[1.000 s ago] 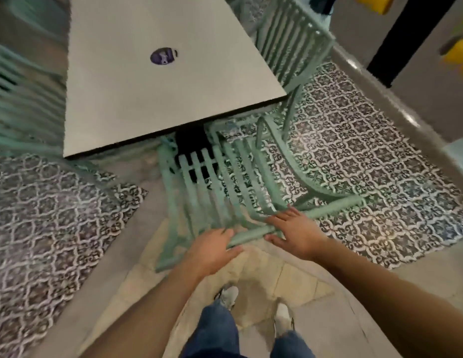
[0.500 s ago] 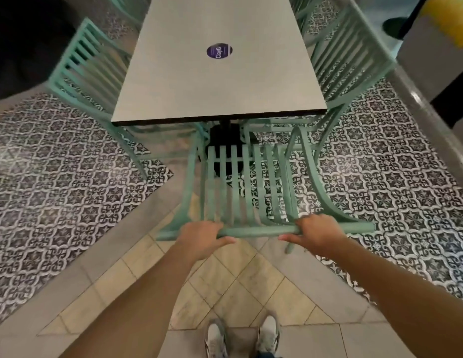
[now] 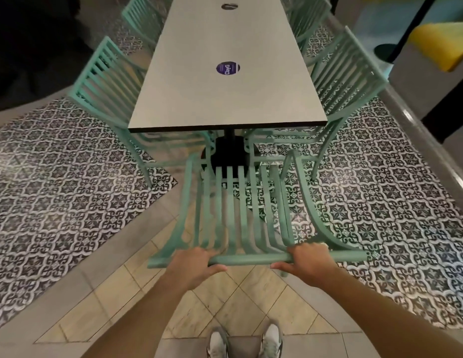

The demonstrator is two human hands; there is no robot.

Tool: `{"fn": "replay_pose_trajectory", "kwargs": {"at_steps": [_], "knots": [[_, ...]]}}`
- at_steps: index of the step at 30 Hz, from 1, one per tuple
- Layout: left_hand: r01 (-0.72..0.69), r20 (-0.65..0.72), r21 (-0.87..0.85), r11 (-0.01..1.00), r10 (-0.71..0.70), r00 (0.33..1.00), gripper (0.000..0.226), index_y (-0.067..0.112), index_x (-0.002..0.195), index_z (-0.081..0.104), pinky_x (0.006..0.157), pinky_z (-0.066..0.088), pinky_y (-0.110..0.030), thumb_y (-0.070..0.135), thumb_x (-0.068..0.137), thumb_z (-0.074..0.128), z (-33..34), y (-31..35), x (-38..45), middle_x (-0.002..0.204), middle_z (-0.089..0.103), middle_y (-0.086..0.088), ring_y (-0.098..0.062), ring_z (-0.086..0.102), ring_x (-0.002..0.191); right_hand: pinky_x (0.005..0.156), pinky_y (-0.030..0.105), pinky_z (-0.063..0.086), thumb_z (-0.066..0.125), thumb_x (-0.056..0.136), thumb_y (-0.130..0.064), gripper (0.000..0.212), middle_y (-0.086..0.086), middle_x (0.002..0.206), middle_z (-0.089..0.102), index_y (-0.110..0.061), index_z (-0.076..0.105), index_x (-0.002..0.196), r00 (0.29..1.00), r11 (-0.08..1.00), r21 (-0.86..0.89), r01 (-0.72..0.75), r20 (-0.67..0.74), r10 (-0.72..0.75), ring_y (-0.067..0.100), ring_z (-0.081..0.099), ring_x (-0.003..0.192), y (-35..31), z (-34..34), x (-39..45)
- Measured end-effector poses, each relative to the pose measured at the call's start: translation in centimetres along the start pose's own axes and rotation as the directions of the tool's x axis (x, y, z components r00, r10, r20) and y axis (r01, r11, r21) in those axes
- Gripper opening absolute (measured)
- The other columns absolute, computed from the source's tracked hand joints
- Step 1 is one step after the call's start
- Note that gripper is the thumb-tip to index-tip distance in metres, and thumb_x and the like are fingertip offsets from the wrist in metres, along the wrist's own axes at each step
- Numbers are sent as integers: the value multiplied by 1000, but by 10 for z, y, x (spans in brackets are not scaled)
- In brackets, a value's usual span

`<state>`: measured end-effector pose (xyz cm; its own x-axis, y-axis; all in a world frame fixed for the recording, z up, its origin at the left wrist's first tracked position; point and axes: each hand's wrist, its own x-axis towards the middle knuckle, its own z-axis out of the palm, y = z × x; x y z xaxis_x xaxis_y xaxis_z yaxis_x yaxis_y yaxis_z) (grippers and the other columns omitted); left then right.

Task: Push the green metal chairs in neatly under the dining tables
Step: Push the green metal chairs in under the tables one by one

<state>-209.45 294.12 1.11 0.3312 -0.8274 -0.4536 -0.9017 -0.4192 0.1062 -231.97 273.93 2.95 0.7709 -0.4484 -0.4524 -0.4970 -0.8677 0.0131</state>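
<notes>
A green metal chair (image 3: 240, 210) with a slatted back stands at the near end of a long grey dining table (image 3: 225, 99), facing it. Its seat front lies just short of the table's black-edged end. My left hand (image 3: 197, 264) grips the chair's top rail left of centre. My right hand (image 3: 306, 259) grips the same rail right of centre, thumb under it. Two more green chairs, one on the left (image 3: 104, 86) and one on the right (image 3: 346, 81), sit along the table's long sides, seats tucked under the top.
The table's black pedestal base (image 3: 229, 151) stands right ahead of the chair's seat. Patterned black-and-white tiles spread to both sides, beige tiles under my shoes (image 3: 244, 342). A raised grey kerb (image 3: 432, 156) runs along the right. Further chairs stand at the table's far end.
The view has swung round until the table runs straight ahead. The chair has turned square to the table end. Both hands have kept their hold on its top rail.
</notes>
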Motion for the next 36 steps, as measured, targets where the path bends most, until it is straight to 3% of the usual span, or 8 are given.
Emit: {"fn": "replay_pose_trajectory", "kwargs": {"at_steps": [8, 19, 26, 29, 31, 33, 34, 36], "knots": [[37, 26, -8, 999, -36, 999, 73, 39, 137, 42, 80, 43, -36, 82, 81, 23, 4, -38, -35, 106, 64, 6, -15, 61, 99, 71, 34, 54, 6, 62, -96, 95, -4, 84, 63, -24, 58, 96, 997, 1000, 6, 18, -72, -18, 17, 62, 76, -47, 10, 13], [33, 8, -91, 995, -32, 999, 72, 33, 104, 50, 72, 44, -30, 86, 71, 13, 10, -58, -52, 92, 54, 13, -9, 53, 83, 64, 29, 49, 8, 63, -95, 92, -6, 79, 64, -26, 60, 94, 996, 998, 16, -65, -55, 66, 13, 62, 73, -75, 8, 7], [139, -191, -259, 956, -192, 963, 81, 32, 110, 59, 88, 38, -31, 87, 76, 10, 38, -86, -73, 104, 60, 15, -11, 53, 101, 75, 32, 52, 4, 62, -94, 93, -7, 83, 65, -27, 58, 98, 995, 994, 61, -87, -49, 90, 14, 63, 78, -78, 13, -7], [306, -324, -352, 885, -421, 847, 60, 24, 117, 61, 101, 36, -39, 68, 91, 31, 41, -100, -90, 116, 61, 6, -18, 51, 112, 100, 40, 40, 8, 70, -90, 90, -5, 109, 65, -28, 55, 116, 987, 975, 163, -152, -20, 158, 18, 59, 108, -79, 11, -11], [459, -274, -590, 665, -699, 660, 52, 14, 127, 55, 101, 39, -48, 52, 93, 47, 45, -110, -104, 128, 57, -9, -29, 50, 118, 114, 46, 24, 21, 80, -82, 82, -5, 135, 51, -27, 44, 137, 954, 915, 311, -256, -71, 292, 19, 43, 130, -75, 15, -15], [445, 76, -879, 174, -868, 491, 58, 13, 134, 45, 97, 44, -54, 49, 91, 56, 49, -117, -113, 132, 50, -17, -38, 50, 116, 115, 49, 27, 41, 81, -72, 80, 1, 143, 42, -21, 36, 143, 800, 736, 565, -372, -206, 563, 24, 39, 133, -66, 18, -21], [350, 272, -932, -100, -830, 487, 62, 15, 136, 41, 94, 47, -56, 50, 89, 59, 50, -116, -116, 131, 49, -17, -40, 53, 112, 111, 50, 33, 53, 80, -63, 82, 7, 144, 41, -16, 33, 145, 669, 569, 719, -398, -197, 717, 27, 40, 132, -59, 17, -24], [167, 497, -846, -507, -635, 591, 61, 19, 136, 39, 87, 51, -58, 49, 88, 62, 49, -111, -118, 128, 47, -16, -41, 57, 106, 104, 46, 39, 70, 81, -41, 85, 16, 145, 38, -9, 28, 147, 429, 67, 927, -368, 105, 897, 33, 41, 130, -43, 15, -29]]}}
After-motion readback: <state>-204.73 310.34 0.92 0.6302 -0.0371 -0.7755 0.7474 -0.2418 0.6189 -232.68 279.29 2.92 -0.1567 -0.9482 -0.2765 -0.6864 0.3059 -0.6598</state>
